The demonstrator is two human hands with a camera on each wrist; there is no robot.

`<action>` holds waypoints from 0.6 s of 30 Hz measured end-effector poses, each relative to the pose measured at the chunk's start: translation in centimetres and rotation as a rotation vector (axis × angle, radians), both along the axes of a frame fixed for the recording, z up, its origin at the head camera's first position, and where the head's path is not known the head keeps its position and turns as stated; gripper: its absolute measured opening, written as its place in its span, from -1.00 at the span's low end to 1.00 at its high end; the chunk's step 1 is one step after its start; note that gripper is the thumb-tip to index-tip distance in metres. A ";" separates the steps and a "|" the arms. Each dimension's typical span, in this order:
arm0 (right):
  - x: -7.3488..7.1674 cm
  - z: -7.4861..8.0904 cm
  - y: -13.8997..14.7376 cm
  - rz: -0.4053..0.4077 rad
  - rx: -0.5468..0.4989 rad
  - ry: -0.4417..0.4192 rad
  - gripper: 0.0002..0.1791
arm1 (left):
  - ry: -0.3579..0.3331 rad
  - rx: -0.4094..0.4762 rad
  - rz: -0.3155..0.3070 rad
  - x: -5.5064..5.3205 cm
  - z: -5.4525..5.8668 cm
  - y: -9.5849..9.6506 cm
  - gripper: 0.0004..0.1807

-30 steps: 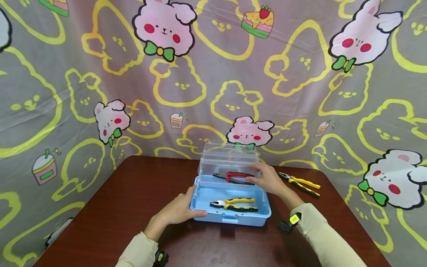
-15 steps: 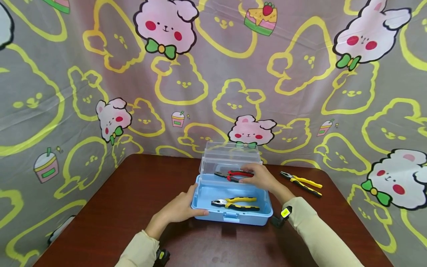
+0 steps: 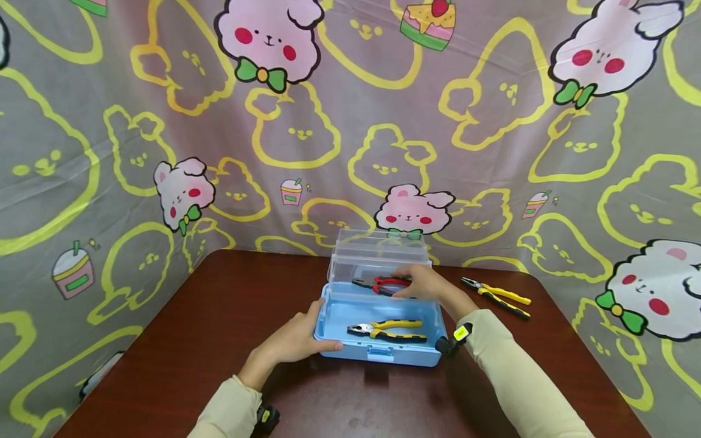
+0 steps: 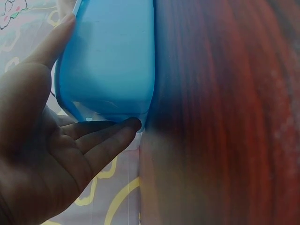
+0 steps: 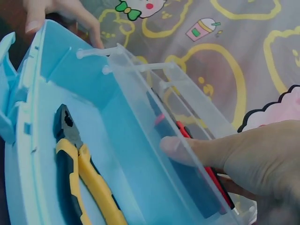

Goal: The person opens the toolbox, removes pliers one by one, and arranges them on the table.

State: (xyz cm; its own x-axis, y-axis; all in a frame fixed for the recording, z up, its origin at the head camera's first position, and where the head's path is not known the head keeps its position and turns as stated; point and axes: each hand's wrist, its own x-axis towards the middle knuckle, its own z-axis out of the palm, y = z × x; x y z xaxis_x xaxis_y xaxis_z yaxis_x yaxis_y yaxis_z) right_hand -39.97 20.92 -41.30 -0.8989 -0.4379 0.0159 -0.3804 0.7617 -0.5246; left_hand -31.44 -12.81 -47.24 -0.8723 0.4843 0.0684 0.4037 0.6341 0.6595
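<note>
A light blue toolbox (image 3: 356, 353) lies unlatched on the table, its clear lid (image 3: 378, 250) raised at the back. My left hand (image 3: 296, 340) holds its left end, thumb on the front rim; in the left wrist view the fingers (image 4: 105, 145) reach round the end wall. My right hand (image 3: 427, 286) pinches the handles of red-and-black pliers (image 3: 386, 281) in the clear tray (image 5: 140, 89) along the box's back. Seen through the tray wall, the thumb (image 5: 176, 147) is beside the handles. Yellow-and-black combination pliers (image 3: 394, 331) lie in the bottom compartment.
More yellow-and-black pliers (image 3: 501, 298) lie on the dark wooden table (image 3: 235, 292), right of the box. A printed cloth (image 3: 306, 182) hangs behind the table and along both sides. A latch (image 3: 380, 354) sits on the box's front.
My right hand has moved left along the handles of the red-and-black pliers, which stay in the tray. My left hand keeps its hold on the box; the head view has shifted slightly.
</note>
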 end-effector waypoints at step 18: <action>0.0 -0.2 0.7 -0.023 -0.150 0.024 -0.39 | -0.013 0.011 0.005 0.1 0.1 0.0 0.32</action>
